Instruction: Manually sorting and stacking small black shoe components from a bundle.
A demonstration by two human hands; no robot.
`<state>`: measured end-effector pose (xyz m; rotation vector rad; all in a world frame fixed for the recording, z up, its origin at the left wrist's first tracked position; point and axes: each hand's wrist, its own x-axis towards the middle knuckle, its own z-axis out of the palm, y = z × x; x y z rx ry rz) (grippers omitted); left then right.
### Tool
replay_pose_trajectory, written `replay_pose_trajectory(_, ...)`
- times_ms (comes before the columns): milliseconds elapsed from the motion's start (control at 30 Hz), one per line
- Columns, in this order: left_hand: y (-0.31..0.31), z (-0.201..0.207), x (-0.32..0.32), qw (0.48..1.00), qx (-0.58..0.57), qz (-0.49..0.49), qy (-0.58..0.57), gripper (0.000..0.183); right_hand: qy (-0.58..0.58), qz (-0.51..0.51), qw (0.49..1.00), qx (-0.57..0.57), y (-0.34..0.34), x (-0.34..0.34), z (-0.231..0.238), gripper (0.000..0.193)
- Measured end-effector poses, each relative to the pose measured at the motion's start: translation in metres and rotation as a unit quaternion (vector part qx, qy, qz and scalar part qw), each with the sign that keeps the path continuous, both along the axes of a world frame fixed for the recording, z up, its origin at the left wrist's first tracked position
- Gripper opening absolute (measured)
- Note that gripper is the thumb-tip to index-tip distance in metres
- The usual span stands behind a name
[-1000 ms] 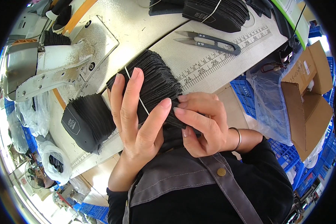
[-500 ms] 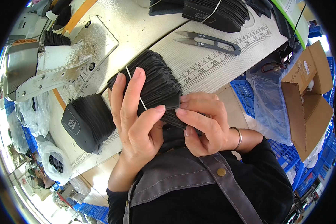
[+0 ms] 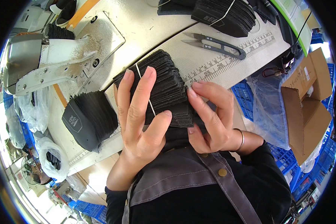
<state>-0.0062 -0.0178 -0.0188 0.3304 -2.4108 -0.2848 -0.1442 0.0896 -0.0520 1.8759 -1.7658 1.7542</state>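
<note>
A thick bundle of black fabric pieces (image 3: 170,80) is in front of me, with a thin white band (image 3: 152,107) around it. My left hand (image 3: 141,128) is wrapped around the bundle's left side, two fingers over the top by the band and the thumb near the lower edge. At the bundle's right edge, my right hand (image 3: 214,123) has its index fingertip on the layers and its thumb by the lower corner. The lower pieces stick out in a step from the rest. Beside my left hand stands another black stack (image 3: 89,121), its top piece carrying a pale printed mark.
Thread snips (image 3: 216,44) lie on the pale table (image 3: 145,30) beside a printed ruler scale. A banded black bundle (image 3: 226,16) is at the far edge. A sewing machine (image 3: 52,63) stands at left. An open cardboard box (image 3: 306,123) and blue crates (image 3: 282,155) are at right.
My right hand's fingers have spread and its index finger has moved up along the bundle's edge. The lower layers now show more. The whole view has shifted slightly.
</note>
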Motion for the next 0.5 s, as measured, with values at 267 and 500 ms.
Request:
replay_pose_trajectory(267, -0.0009, -0.0017, -0.0013, 1.000, -0.005, -0.001, 0.006, 0.021, -0.019, -0.006, 1.000, -0.019, 0.0004, 0.0045, -0.0044, 0.060)
replay_pose_trajectory(500, -0.0003, -0.0025, -0.0007, 1.000, -0.003, -0.006, 0.016, 0.022, -0.046, 0.003, 0.998, -0.041, -0.0018, 0.0049, -0.0058, 0.055)
